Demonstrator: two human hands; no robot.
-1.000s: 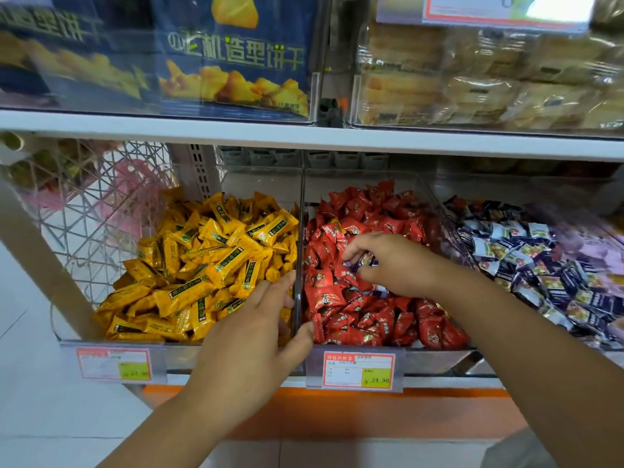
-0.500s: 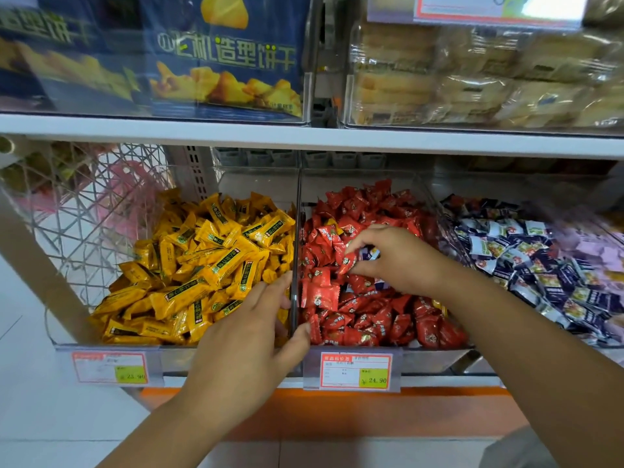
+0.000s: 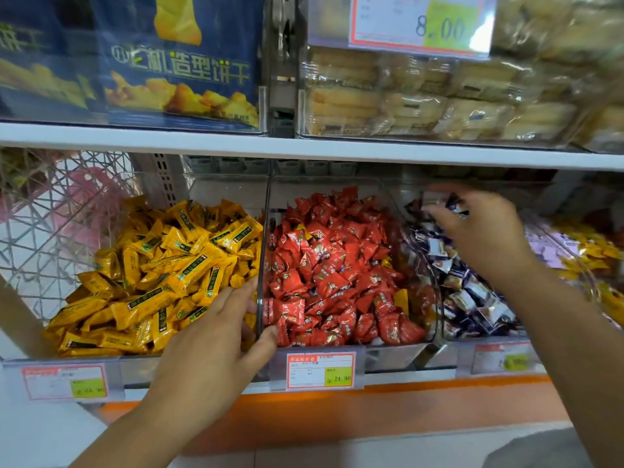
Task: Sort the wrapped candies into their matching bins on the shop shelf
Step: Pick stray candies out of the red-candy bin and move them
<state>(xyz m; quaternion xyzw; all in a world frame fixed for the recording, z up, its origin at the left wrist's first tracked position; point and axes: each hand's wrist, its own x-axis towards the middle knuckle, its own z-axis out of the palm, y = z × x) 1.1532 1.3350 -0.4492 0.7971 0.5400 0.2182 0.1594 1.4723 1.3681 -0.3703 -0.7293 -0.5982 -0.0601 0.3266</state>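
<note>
1. The right hand is grasping a blue candy at its fingertips. Motion blur is hiding the exact finger placement.
2. This hand is hovering over the rear of the blue bin, above the matching pile. The candy is not yet lying in the bin.
3. The left hand is grasping nothing. It is bracing on the clear divider, with nearly straight fingers on the yellow side and the thumb on the red side.
4. Change: half a second ago the right hand was picking among the wrappers in the red bin. It is now hanging to the right of that bin's wall.
5. Meaning: one stray is judged as removed from the red pile, and only its release is remaining.
6. The left hand is staying where it was in the earlier frame. The view is sitting slightly higher and further right.
7. A yellow candy is lying among the red wrappers, so sorting is judged unfinished.
</note>
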